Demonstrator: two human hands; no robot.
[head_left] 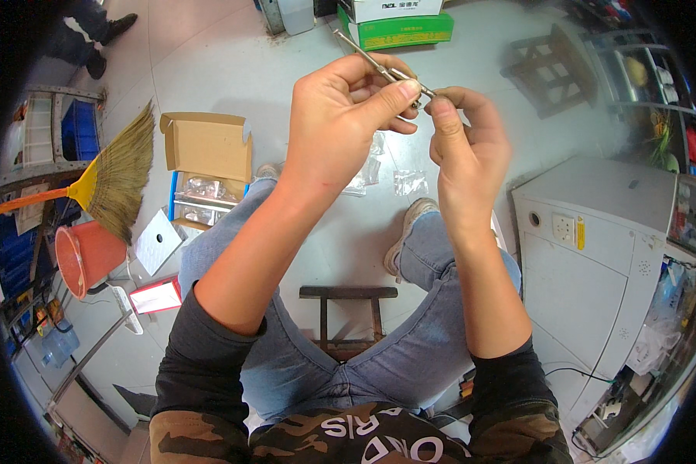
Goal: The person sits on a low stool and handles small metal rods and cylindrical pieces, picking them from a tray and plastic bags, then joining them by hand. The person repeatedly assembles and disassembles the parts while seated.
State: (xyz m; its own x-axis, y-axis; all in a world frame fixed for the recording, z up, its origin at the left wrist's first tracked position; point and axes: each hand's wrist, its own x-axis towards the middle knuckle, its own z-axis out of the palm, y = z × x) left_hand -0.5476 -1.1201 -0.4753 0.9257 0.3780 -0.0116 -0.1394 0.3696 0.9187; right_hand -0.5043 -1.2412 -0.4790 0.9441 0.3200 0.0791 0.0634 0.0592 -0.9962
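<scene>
This looks like a small workshop or repair and storage room. The floor is smooth grey concrete point(209, 54), littered with small clear plastic bags point(410, 182) of parts. On the left lie an open brown cardboard box point(207, 147) of bagged metal pieces, a straw broom with a yellow and orange handle point(108, 182) and an orange plastic bucket point(85, 259). Blue plastic parts bins point(79, 131) sit at far left. On the right stands a white metal cabinet-like machine point(595, 240), and cluttered shelves point(649, 85) beyond it. A low dark wooden stool point(348, 298) sits near.
</scene>
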